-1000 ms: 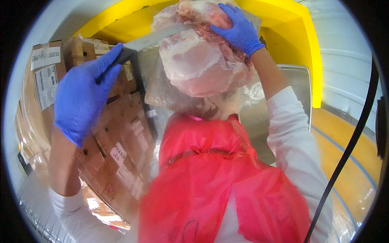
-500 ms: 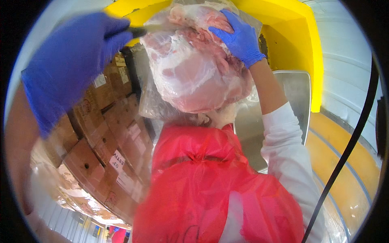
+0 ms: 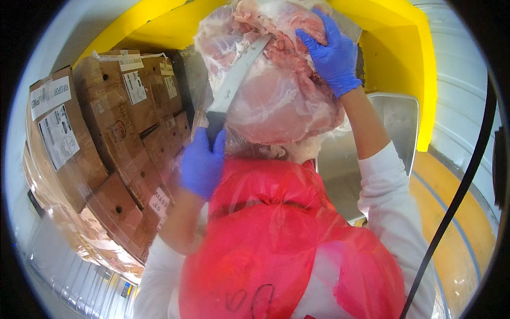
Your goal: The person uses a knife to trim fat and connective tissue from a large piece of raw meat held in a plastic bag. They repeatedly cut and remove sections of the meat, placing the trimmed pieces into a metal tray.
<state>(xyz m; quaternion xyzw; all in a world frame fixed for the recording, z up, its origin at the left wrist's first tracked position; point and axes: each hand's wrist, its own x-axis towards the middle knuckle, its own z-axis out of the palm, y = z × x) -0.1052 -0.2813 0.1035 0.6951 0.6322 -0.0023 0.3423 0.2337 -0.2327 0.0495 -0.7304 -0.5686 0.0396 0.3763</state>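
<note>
A large piece of pale pink raw meat (image 3: 281, 106), with white fat and membrane, lies in front of me at the top centre. My left hand (image 3: 203, 167), in a blue glove, is closed round the dark handle of a knife (image 3: 240, 77). The blade slants up and to the right across the meat, its tip against the ragged red part. Blue-gloved too, my right hand (image 3: 337, 56) grips the upper right side of the meat, its thumb pressed against the flesh. Part of the knife's handle is hidden by my left fingers.
Stacked cardboard boxes (image 3: 114, 114) in clear wrap stand to the left. A yellow structure (image 3: 396, 58) curves behind the meat. To the right is a shiny metal tray (image 3: 340, 165). A black cable (image 3: 451, 210) runs down the right side. I wear a red apron (image 3: 255, 234).
My left hand has come down and towards me from the upper left, and the knife blade now lies across the meat. My right hand keeps its hold on the meat.
</note>
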